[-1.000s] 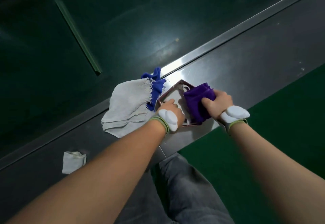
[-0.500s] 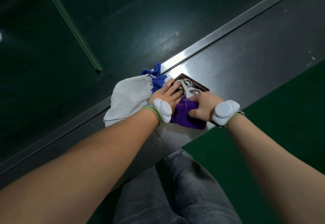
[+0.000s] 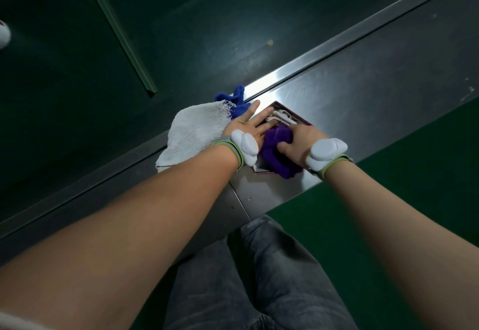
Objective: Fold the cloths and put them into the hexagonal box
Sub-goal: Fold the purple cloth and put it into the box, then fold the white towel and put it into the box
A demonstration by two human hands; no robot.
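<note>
— Where are the hands?

— Both arms reach forward over the table (image 3: 363, 91), and the hands meet at the hexagonal box (image 3: 291, 110), nearly touching each other.

— What is the left hand (image 3: 247, 128) doing?

— It lies flat, palm down, fingers straight and spread. They reach across the box's left edge onto a pale cloth (image 3: 281, 118) lying inside. It clasps nothing.

— And the right hand (image 3: 299, 141)?

— Knuckles up, fingers curled down into the purple cloth (image 3: 273, 145), thumb dug into its near side. It grips the cloth.

— Where does that cloth sit?

— Bunched in the near half of the box, between the two hands, with a lobe spilling over the near rim onto the table.

— Other cloths?

— A white cloth (image 3: 194, 132) lies rumpled on the table just left of the box, partly under the left wrist. A blue cloth (image 3: 233, 96) pokes out behind it, by the left fingertips.

— Anything on the wrists?

— Each carries a white device (image 3: 326, 152) on a green-edged band.
</note>
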